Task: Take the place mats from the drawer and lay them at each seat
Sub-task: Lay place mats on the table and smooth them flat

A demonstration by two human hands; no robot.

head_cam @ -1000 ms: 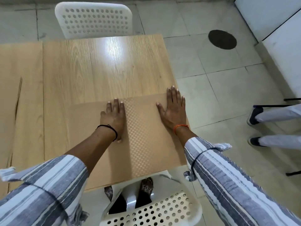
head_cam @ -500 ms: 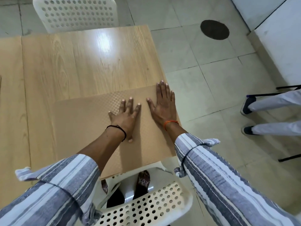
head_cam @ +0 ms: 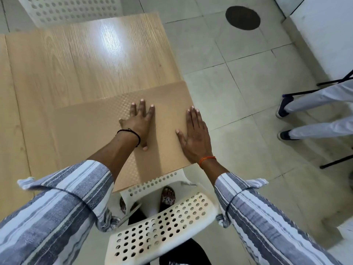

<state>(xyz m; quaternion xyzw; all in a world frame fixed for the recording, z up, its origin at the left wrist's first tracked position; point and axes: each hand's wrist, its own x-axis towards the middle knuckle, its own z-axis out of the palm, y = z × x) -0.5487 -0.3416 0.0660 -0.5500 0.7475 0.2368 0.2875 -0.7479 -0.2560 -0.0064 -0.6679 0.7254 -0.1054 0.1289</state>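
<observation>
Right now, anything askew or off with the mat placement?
Nothing stands out. The tan textured place mat lies flat at the wooden table's near right corner, edges roughly square with it, above the white perforated chair. Left hand and right hand rest flat on it.

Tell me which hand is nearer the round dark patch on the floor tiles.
Right. The right hand lies at the tan place mat's edge toward the patch; the left hand rests farther in.

Both sleeves (head_cam: pixel 63 203) are grey-and-white striped, rolled to the forearm. A black thread band (head_cam: pixel 131 133) circles the left wrist. An orange band (head_cam: pixel 207 160) circles the right.
</observation>
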